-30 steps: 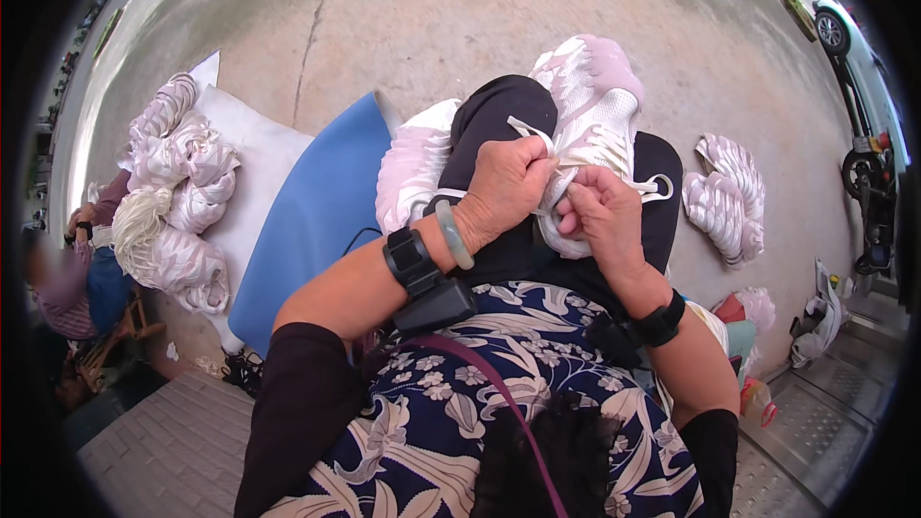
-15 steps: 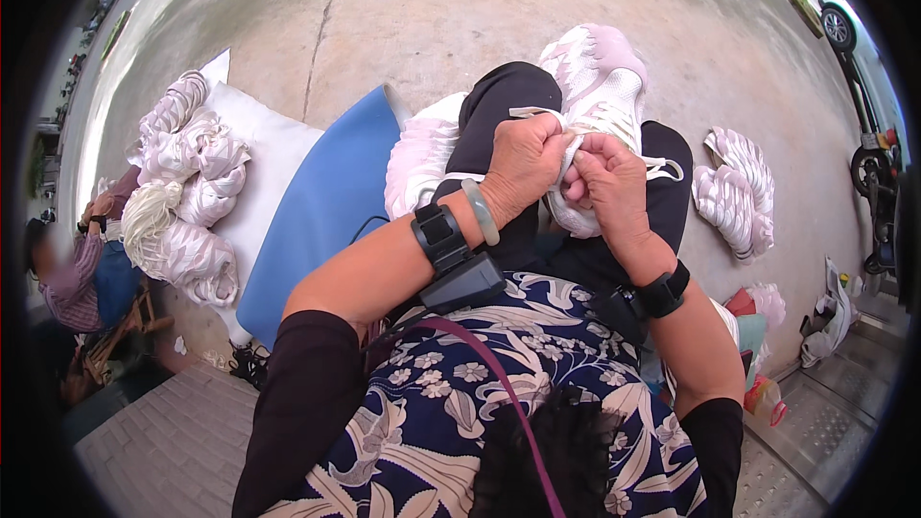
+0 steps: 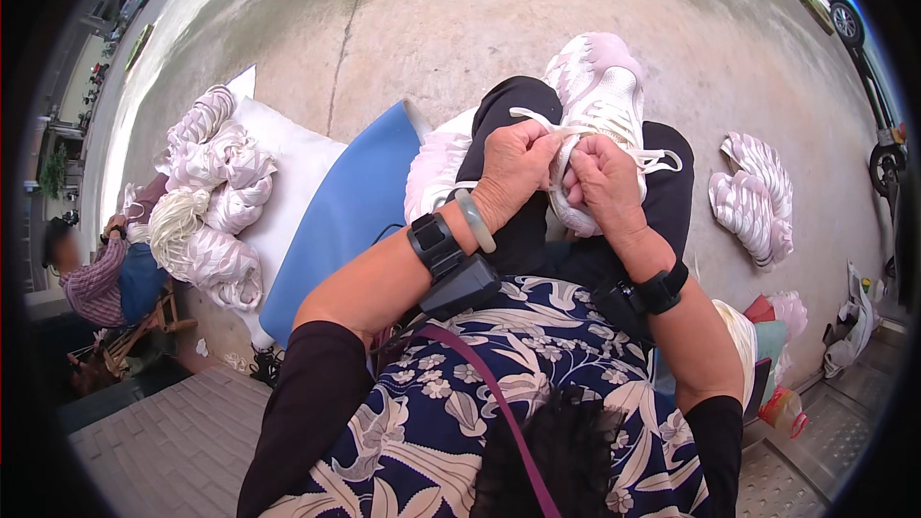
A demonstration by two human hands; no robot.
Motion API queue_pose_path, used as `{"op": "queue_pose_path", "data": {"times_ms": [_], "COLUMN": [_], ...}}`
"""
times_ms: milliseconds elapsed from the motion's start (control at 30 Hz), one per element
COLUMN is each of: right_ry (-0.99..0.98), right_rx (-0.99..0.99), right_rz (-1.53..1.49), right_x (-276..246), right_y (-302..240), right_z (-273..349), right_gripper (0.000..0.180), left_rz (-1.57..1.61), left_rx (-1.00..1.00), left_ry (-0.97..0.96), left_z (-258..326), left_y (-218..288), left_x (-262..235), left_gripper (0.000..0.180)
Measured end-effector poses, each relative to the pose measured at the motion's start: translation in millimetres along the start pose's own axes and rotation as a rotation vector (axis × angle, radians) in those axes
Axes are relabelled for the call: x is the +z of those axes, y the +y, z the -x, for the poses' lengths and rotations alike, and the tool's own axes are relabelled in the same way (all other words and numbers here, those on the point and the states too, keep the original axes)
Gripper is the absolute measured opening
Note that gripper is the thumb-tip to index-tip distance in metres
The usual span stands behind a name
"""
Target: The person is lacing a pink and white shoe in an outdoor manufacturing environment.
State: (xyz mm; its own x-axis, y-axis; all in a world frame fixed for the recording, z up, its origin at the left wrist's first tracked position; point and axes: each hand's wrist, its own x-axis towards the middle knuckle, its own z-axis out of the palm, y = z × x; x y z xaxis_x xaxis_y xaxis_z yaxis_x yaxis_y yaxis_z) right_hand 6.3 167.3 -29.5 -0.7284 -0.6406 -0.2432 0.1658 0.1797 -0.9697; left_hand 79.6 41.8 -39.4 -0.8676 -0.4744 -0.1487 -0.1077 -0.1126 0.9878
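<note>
**Both hands at the laces of a pale shoe**

The shoe (image 3: 600, 101), white and pale pink, sits just above picture centre, toward 1 o'clock, worn on a foot crossed over the person's dark-trousered knee. Its white laces (image 3: 561, 139) run from the shoe into both hands. The left hand (image 3: 518, 168) is clenched on the laces at the shoe's 8 o'clock side; the right hand (image 3: 606, 182) is pinched on them just beside it, at 6 o'clock of the shoe. The two hands touch, knuckles together.

The left wrist carries a black watch (image 3: 434, 245) and a pale green bangle (image 3: 475, 221); the right wrist has a black band (image 3: 662, 290).

A second pale shoe (image 3: 436, 168) lies at 9 o'clock of the hands, partly hidden by the knee. Farther out at 9 o'clock are a blue cushion (image 3: 350, 211), a white cushion (image 3: 288, 168), and a heap of pale yarn skeins (image 3: 211, 182) on it. Another bundle of skeins (image 3: 753, 197) rests on the concrete at 3 o'clock. A seated person (image 3: 101, 273) is at the far left edge.
</note>
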Motion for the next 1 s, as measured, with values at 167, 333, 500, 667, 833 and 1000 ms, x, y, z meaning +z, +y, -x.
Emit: {"op": "queue_pose_path", "data": {"times_ms": [167,333,500,667,833,1000], "right_ry": [0.039,0.078,0.012,-0.087,-0.046,0.097], "right_rx": [-0.127,-0.106,-0.098,-0.095,0.045,0.013], "right_rz": [0.124,0.318,0.599,0.56,0.358,0.06], "right_x": [6.2,0.0,-22.2,-70.3,-94.6,-89.5], "right_y": [0.0,9.0,-9.8,-21.7,-10.5,2.7], "right_z": [1.4,-3.2,25.5,77.6,86.5,56.2], "right_gripper": [0.009,0.013,0.016,0.013,0.015,0.015], "left_rz": [0.084,0.048,0.206,0.345,0.036,-0.366], "left_rx": [-0.041,-0.027,-0.083,-0.131,0.104,0.561], "left_ry": [0.02,0.024,0.066,0.055,0.091,-0.128], "left_z": [0.9,1.4,-6.9,-4.3,-1.7,19.8], "left_y": [6.0,14.1,11.0,9.4,14.8,33.3], "left_x": [2.4,12.8,18.8,10.1,9.8,34.6], "left_gripper": [0.018,0.014,0.012,0.011,0.009,0.01]}}
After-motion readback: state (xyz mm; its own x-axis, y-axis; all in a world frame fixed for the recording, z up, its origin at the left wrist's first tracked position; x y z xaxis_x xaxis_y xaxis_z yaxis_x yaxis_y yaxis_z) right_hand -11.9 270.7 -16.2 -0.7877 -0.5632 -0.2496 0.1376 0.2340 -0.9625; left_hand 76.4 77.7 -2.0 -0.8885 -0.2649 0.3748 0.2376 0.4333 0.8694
